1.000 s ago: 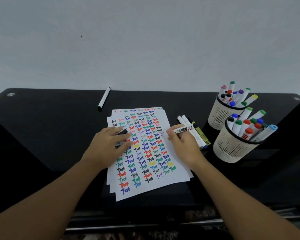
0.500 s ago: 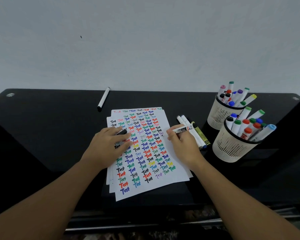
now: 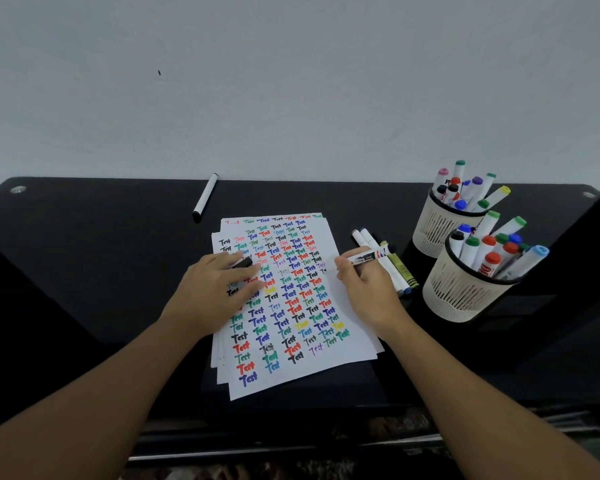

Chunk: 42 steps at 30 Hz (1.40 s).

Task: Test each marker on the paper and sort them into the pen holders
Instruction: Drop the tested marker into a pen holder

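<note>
1. The fingers of the right hand [image 3: 368,289] were curled around a white marker [image 3: 368,257], pinching it near its tip; its barrel pointed right toward the holders, and its tip sat at the right margin of the top sheet of paper [image 3: 340,306].
2. The left hand [image 3: 215,289] lay palm down on the left part of the sheet, its fingers pinching a black cap [image 3: 244,263] at the fingertips.
3. The sheet was covered with rows of the word "Test" in many colours and topped a small stack of sheets, slightly fanned, at the middle of the black bench [image 3: 84,271].
4. Just right of the stack, behind the right hand, lay a few loose markers [image 3: 400,271] side by side, among them a yellow-green one.
5. Farther right stood two white slotted pen holders, touching or nearly so: the near holder [image 3: 465,292] and the far holder [image 3: 433,230], each full of capped markers standing upright or leaning.
6. A lone marker [image 3: 205,197] with black ends lay well apart from the rest at the bench's far edge, by the pale wall [image 3: 291,81].
</note>
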Motion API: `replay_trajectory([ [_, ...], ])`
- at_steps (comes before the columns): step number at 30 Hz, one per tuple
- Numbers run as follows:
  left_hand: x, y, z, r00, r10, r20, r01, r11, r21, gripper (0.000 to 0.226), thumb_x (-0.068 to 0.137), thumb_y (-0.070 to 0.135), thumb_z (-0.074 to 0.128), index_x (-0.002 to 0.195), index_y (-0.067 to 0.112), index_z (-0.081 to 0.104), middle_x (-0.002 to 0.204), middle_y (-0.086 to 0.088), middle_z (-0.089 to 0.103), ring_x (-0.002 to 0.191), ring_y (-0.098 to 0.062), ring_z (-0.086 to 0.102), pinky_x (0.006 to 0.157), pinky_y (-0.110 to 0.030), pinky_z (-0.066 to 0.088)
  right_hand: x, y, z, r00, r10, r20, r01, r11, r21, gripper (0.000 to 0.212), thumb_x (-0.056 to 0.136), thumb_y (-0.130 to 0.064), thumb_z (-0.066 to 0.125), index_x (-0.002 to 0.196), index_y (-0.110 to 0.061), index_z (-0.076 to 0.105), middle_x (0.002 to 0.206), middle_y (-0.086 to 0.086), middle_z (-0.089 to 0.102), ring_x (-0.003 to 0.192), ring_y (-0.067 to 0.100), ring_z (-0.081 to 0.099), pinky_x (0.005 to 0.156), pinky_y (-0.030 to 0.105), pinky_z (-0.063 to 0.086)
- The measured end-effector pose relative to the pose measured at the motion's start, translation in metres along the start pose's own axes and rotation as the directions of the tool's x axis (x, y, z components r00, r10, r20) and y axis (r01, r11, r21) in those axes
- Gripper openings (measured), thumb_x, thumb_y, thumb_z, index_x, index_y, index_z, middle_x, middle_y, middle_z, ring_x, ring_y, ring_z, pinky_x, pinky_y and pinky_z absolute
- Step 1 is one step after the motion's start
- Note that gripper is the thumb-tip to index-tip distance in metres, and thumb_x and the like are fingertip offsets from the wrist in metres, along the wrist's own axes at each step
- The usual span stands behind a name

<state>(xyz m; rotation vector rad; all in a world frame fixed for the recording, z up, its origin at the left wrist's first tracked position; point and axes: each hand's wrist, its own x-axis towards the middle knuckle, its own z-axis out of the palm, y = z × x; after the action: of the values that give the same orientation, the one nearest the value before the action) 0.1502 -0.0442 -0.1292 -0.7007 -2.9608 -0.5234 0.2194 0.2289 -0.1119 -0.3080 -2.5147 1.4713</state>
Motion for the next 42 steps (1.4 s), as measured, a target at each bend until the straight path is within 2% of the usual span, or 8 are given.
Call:
replay_trajectory([
  [5, -0.0005, 0.0004, -0.0001, 1.000, -0.004, -0.001, 0.004, 1.000, -0.005, 0.054, 0.095, 0.067, 0.042, 0.143, 0.044, 0.052, 0.157, 0.011, 0.041, 0.146, -0.014, 0.029, 0.117, -0.040, 0.024, 0.0015, 0.0017, 0.0007, 1.000, -0.011, 0.003, 0.012, 0.998, -0.055, 0.029, 0.108, -0.037, 0.051, 0.083, -0.027, 0.061, 0.077, -0.008, 0.065, 0.072, -0.003, 0.061, 0.061, 0.016, 0.042],
  [10, -0.0003, 0.0017, -0.0009, 1.000, -0.004, 0.000, 0.004, 1.000, -0.001, 0.052, 0.096, 0.064, 0.044, 0.143, 0.044, 0.052, 0.157, 0.011, 0.041, 0.146, -0.014, 0.029, 0.117, -0.039, 0.024, 0.0013, -0.0016, 0.0004, 1.000, -0.007, 0.003, 0.007, 0.998, -0.060, 0.022, 0.108, -0.036, 0.051, 0.088, -0.033, 0.059, 0.082, -0.012, 0.066, 0.077, -0.007, 0.061, 0.059, 0.006, 0.040],
  [19, -0.0010, 0.0012, -0.0019, 1.000, -0.005, 0.006, 0.006, 1.000, -0.019, 0.066, 0.087, 0.074, 0.031, 0.142, 0.044, 0.054, 0.156, 0.009, 0.043, 0.145, -0.015, 0.031, 0.118, -0.041, 0.025, 0.0001, -0.0020, 0.0000, 0.999, 0.030, -0.019, -0.031, 0.998, -0.049, 0.022, 0.109, -0.035, 0.048, 0.101, -0.022, 0.064, 0.083, -0.009, 0.066, 0.081, 0.003, 0.061, 0.063, 0.017, 0.040],
  [24, -0.0015, 0.0010, -0.0010, 1.000, 0.000, -0.008, -0.001, 1.000, -0.013, 0.064, 0.088, 0.072, 0.033, 0.141, 0.044, 0.054, 0.156, 0.009, 0.044, 0.145, -0.015, 0.032, 0.117, -0.041, 0.026, 0.0020, -0.0010, 0.0010, 0.999, 0.033, -0.010, -0.033, 0.997, -0.066, 0.022, 0.109, -0.037, 0.049, 0.102, -0.023, 0.065, 0.085, -0.010, 0.067, 0.084, 0.003, 0.062, 0.065, 0.019, 0.042],
  [30, -0.0003, -0.0005, 0.0004, 1.000, 0.000, -0.011, -0.001, 1.000, -0.013, 0.058, 0.091, 0.070, 0.039, 0.141, 0.044, 0.054, 0.156, 0.010, 0.043, 0.145, -0.015, 0.031, 0.117, -0.041, 0.025, 0.0029, 0.0025, 0.0013, 0.999, 0.050, -0.009, -0.050, 0.994, -0.098, 0.036, 0.109, -0.039, 0.049, 0.092, -0.012, 0.066, 0.071, -0.008, 0.061, 0.067, 0.006, 0.058, 0.056, 0.023, 0.037],
  [34, -0.0008, -0.0009, 0.0004, 1.000, 0.002, -0.008, -0.003, 1.000, -0.018, 0.064, 0.088, 0.073, 0.034, 0.141, 0.045, 0.055, 0.156, 0.010, 0.044, 0.144, -0.014, 0.031, 0.117, -0.041, 0.025, 0.0025, 0.0002, 0.0004, 0.999, 0.040, -0.020, -0.041, 0.996, -0.076, 0.028, 0.109, -0.037, 0.048, 0.099, -0.018, 0.066, 0.082, -0.007, 0.067, 0.078, 0.005, 0.062, 0.062, 0.020, 0.042],
  [37, -0.0005, -0.0011, 0.0014, 1.000, -0.002, -0.011, 0.001, 1.000, -0.016, 0.056, 0.093, 0.068, 0.041, 0.142, 0.045, 0.053, 0.156, 0.010, 0.042, 0.145, -0.014, 0.029, 0.117, -0.042, 0.025, 0.0018, -0.0013, 0.0000, 0.999, 0.028, -0.020, -0.029, 0.996, -0.087, 0.020, 0.109, -0.036, 0.047, 0.100, -0.027, 0.062, 0.084, -0.009, 0.067, 0.080, 0.003, 0.061, 0.061, 0.014, 0.039],
  [42, -0.0003, -0.0010, 0.0012, 1.000, 0.004, -0.018, -0.004, 1.000, -0.015, 0.058, 0.092, 0.070, 0.038, 0.142, 0.045, 0.053, 0.156, 0.010, 0.043, 0.145, -0.014, 0.030, 0.117, -0.042, 0.026, 0.0026, 0.0012, 0.0014, 0.999, 0.038, -0.026, -0.041, 0.989, -0.139, 0.035, 0.109, -0.040, 0.047, 0.102, -0.011, 0.066, 0.084, 0.000, 0.069, 0.077, 0.009, 0.063, 0.059, 0.022, 0.044],
])
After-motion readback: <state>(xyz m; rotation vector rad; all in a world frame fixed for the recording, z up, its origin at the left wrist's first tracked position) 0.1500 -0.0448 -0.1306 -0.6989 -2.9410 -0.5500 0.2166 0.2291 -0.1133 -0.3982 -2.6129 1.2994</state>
